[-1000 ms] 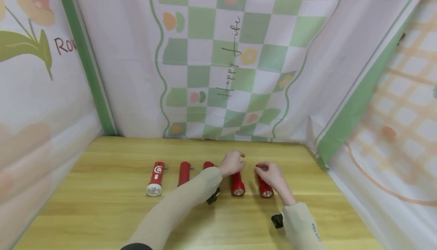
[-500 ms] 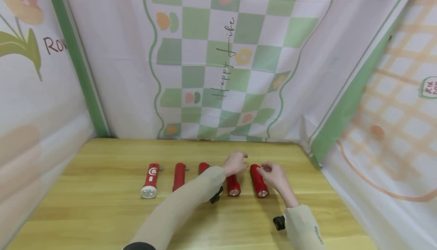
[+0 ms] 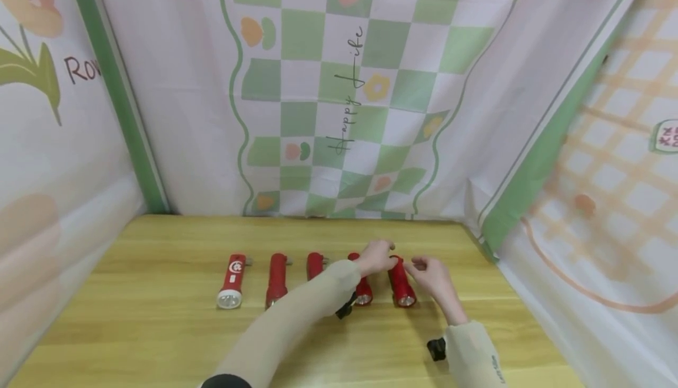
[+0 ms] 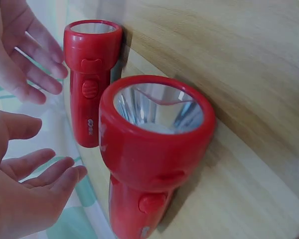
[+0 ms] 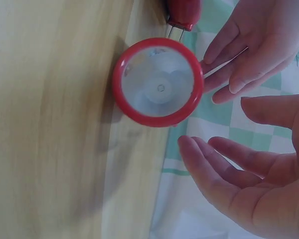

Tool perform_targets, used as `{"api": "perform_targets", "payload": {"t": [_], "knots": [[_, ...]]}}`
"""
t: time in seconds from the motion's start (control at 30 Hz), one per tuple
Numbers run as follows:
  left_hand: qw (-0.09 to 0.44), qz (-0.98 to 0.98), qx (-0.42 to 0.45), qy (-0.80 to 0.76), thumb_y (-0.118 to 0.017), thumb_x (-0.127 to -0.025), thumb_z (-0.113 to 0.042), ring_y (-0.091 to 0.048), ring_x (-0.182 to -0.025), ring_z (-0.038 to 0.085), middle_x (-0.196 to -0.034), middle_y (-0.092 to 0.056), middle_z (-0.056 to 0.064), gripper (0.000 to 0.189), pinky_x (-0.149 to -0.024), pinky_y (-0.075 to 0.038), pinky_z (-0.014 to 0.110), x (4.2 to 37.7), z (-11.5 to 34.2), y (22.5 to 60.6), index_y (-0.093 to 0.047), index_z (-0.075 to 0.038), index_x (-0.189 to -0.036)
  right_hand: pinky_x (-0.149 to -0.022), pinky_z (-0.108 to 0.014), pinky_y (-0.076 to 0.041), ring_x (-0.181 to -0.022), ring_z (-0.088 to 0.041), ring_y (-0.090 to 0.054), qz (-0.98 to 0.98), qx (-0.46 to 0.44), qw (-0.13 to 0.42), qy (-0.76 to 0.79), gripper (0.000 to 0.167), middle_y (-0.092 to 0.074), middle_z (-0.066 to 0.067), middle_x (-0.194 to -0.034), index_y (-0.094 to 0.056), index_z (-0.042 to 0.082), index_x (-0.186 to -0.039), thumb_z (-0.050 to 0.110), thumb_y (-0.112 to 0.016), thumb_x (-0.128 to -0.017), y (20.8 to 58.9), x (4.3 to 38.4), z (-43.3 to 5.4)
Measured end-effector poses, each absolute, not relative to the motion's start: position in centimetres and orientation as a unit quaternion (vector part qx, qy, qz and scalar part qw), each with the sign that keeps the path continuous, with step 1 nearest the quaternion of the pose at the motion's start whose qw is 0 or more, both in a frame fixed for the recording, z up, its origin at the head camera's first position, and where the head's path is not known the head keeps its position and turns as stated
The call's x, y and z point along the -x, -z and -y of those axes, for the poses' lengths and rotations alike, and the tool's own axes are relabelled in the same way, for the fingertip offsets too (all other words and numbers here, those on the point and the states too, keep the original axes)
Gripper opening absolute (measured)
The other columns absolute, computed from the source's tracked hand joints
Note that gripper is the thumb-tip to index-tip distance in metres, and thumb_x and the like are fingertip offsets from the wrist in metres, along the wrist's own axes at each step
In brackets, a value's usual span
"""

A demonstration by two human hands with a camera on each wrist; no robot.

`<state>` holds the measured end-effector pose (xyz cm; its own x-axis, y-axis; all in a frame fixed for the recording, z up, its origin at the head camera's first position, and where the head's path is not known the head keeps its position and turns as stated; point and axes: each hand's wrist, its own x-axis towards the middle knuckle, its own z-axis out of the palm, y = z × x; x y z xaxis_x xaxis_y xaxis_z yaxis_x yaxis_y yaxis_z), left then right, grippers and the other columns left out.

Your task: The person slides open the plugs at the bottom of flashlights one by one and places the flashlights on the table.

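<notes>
Several red flashlights lie in a row on the wooden table. The rightmost flashlight [image 3: 401, 282] lies between my hands, lens toward me. My left hand [image 3: 377, 256] reaches over the fourth flashlight [image 3: 364, 292], its fingers relaxed beside the rightmost one's tail; whether they touch it I cannot tell. Just right of that flashlight, my right hand [image 3: 431, 276] hovers with loosely bent fingers and holds nothing. In the left wrist view, both flashlights show a side switch. The right wrist view has the rightmost flashlight's lens [image 5: 159, 87] facing the camera, with both hands beside it.
Further left lie a red flashlight with a white head [image 3: 231, 285], a plain red flashlight [image 3: 277, 276] and another red flashlight [image 3: 315, 264] partly behind my left sleeve. Printed cloth [image 3: 339, 111] hangs behind the table [image 3: 132, 329] and along both sides.
My right hand has come off the rightmost flashlight and moved slightly right. My left hand has moved right, closer to that flashlight. The head view has shifted slightly.
</notes>
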<state>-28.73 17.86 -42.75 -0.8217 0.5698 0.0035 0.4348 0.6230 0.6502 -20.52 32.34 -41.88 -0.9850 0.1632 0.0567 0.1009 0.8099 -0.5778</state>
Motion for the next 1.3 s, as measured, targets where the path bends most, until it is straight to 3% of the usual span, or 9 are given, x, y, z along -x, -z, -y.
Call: {"api": "perform_targets", "payload": {"t": [0.13,0.3,0.4,0.57,0.73,0.93,1.07,1.3], "knots": [[0.116,-0.894,-0.271,-0.339,-0.061,-0.097,-0.019,-0.064,-0.086,0.017,-0.137,-0.062,0.014,0.043,-0.083,-0.053,0.022,28.5,-18.2,43.0,-0.056,-0.001,-0.136,-0.089,-0.05,-0.057,-0.108,-0.044,-0.065,0.951,0.072,0.053,-0.296,0.047,-0.066,-0.032,-0.119,-0.061,-0.014,-0.121,0.027,-0.062,-0.097,42.3,20.4,-32.5],[0.111,-0.902,-0.26,-0.325,-0.063,-0.096,-0.022,-0.065,-0.112,0.02,-0.134,-0.064,0.014,0.044,-0.097,-0.055,0.028,28.3,-18.6,43.0,-0.058,0.0,-0.134,-0.089,-0.05,-0.057,-0.106,-0.044,-0.065,0.95,0.072,0.045,-0.301,0.048,-0.067,-0.033,-0.116,-0.06,-0.015,-0.121,0.027,-0.061,-0.097,42.8,20.3,-32.7],[0.107,-0.905,-0.258,-0.322,-0.064,-0.095,-0.023,-0.065,-0.115,0.024,-0.129,-0.066,0.016,0.043,-0.096,-0.055,0.029,28.2,-18.8,42.9,-0.06,0.002,-0.13,-0.089,-0.05,-0.057,-0.106,-0.045,-0.065,0.949,0.076,0.034,-0.305,0.049,-0.066,-0.034,-0.116,-0.058,-0.015,-0.122,0.026,-0.06,-0.096,42.9,20.3,-32.8],[0.111,-0.901,-0.263,-0.326,-0.064,-0.094,-0.021,-0.065,-0.095,0.021,-0.118,-0.069,0.016,0.039,-0.083,-0.055,0.026,28.4,-19.1,43.1,-0.062,0.003,-0.124,-0.091,-0.051,-0.056,-0.107,-0.046,-0.064,0.949,0.083,0.017,-0.303,0.049,-0.065,-0.035,-0.117,-0.056,-0.016,-0.123,0.025,-0.059,-0.097,42.8,20.3,-32.7],[0.112,-0.897,-0.272,-0.33,-0.064,-0.093,-0.02,-0.055,-0.078,0.016,-0.106,-0.069,0.014,0.035,-0.068,-0.046,0.021,28.7,-19.3,43.5,-0.063,0.004,-0.118,-0.094,-0.053,-0.055,-0.109,-0.047,-0.063,0.952,0.086,0.006,-0.295,0.052,-0.063,-0.036,-0.12,-0.055,-0.016,-0.125,0.027,-0.059,-0.096,43.1,20.4,-32.8],[0.115,-0.893,-0.275,-0.337,-0.065,-0.092,-0.019,-0.043,-0.063,0.011,-0.076,-0.053,0.002,0.017,-0.052,-0.034,0.02,29.1,-19.6,44.0,-0.062,-0.002,-0.092,-0.089,-0.051,-0.056,-0.104,-0.045,-0.065,0.952,0.086,0.008,-0.293,0.051,-0.066,-0.035,-0.114,-0.057,-0.017,-0.122,0.027,-0.06,-0.095,43.6,20.5,-32.9],[0.122,-0.893,-0.273,-0.338,-0.065,-0.093,-0.019,-0.039,-0.056,0.01,-0.067,-0.042,-0.002,0.025,-0.048,-0.031,0.019,29.3,-19.9,44.4,-0.052,-0.009,-0.075,-0.084,-0.048,-0.058,-0.1,-0.043,-0.066,0.95,0.086,0.003,-0.299,0.049,-0.066,-0.035,-0.112,-0.058,-0.017,-0.12,0.026,-0.06,-0.095,43.7,20.5,-32.8],[0.134,-0.892,-0.27,-0.338,-0.067,-0.091,-0.019,-0.038,-0.052,0.009,-0.062,-0.041,-0.003,0.033,-0.045,-0.03,0.019,29.2,-19.8,44.5,-0.045,-0.013,-0.067,-0.087,-0.05,-0.057,-0.102,-0.044,-0.066,0.952,0.081,0.003,-0.296,0.05,-0.067,-0.034,-0.111,-0.059,-0.017,-0.118,0.026,-0.062,-0.094,43.9,20.6,-32.6]]}}
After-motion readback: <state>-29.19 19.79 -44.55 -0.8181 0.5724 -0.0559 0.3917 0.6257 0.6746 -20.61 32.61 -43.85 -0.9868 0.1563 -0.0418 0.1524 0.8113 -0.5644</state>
